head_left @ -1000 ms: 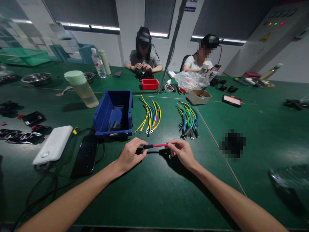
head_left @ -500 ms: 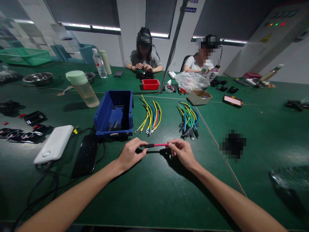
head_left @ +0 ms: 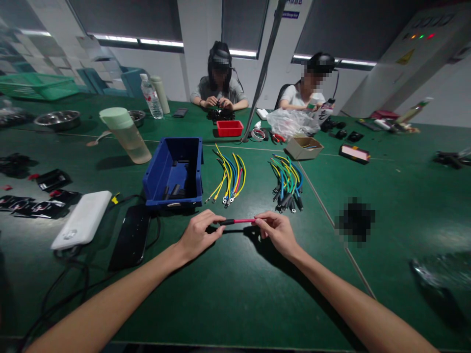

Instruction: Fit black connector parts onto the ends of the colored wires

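A short red wire point(head_left: 243, 221) with a black sleeve at its left end is stretched between both my hands, just above the green table point(head_left: 235, 294). My left hand point(head_left: 200, 233) pinches the black sleeved end. My right hand point(head_left: 276, 230) pinches the red end. Beyond the hands lie a bundle of yellow, blue and red wires with ring terminals point(head_left: 230, 180) and a second bundle of green, blue and yellow wires with black sleeves point(head_left: 287, 184). A blue bin point(head_left: 174, 171) holding a few black parts stands at the left of the bundles.
A white power bank point(head_left: 81, 219) and a black phone point(head_left: 130, 235) with cables lie at the left. A pale green bottle point(head_left: 125, 135), a red tray point(head_left: 229, 128) and a cardboard box point(head_left: 303, 147) stand farther back. Two people sit working across the table. A slanted metal pole point(head_left: 262, 73) rises mid-table.
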The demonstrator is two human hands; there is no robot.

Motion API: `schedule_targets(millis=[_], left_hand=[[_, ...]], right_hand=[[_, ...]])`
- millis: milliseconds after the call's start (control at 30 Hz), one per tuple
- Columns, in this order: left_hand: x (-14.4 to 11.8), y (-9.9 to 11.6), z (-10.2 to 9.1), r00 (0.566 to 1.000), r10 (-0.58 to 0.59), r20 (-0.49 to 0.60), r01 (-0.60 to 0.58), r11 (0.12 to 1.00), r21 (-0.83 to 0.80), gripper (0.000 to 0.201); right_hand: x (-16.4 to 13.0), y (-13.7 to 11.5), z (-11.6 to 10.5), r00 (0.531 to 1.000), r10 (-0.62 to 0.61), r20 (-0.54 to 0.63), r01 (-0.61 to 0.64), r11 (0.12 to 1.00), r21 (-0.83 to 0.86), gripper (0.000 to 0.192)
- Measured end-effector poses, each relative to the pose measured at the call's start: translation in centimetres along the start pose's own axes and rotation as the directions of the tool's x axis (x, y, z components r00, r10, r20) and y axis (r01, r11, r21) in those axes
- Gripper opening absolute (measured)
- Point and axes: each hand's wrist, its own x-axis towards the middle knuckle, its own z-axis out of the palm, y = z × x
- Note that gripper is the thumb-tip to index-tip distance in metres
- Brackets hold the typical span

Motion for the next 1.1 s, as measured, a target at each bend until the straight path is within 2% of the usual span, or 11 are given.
schedule_targets(millis=[367,700,867,1000,1100], left_hand=[[0.1,0.1,0.0,0.999,0.009,-0.046,-0.008,1.000,0.007,0.017],[0.3,0.0,-0.2,0.999,-0.051,-0.006,0.050,0.998,-0.036,0.016],[0.3,-0.1,-0.1,0.998,-0.065,0.009,0.066,0.996,-0.064,0.017],[0.3,0.2,-0.2,0.998,-0.049,0.043,0.053,0.992,-0.111,0.018],[0.3,0.6,-0.2,0.994,-0.096,0.057,0.104,0.985,-0.137,0.018]], right_hand=[[-0.4,-0.2,0.2,1.000,0.000,0.028,0.001,0.999,-0.034,0.030],[-0.2,0.4,0.0,0.998,0.006,0.068,-0.001,0.997,-0.075,0.031],[-0.2,0.3,0.0,0.993,-0.015,0.115,0.031,0.990,-0.139,0.031],[-0.5,-0.4,0.0,0.974,-0.020,0.225,0.075,0.968,-0.238,0.029],[-0.8,-0.9,0.0,0.966,-0.022,0.256,0.099,0.951,-0.294,0.030]])
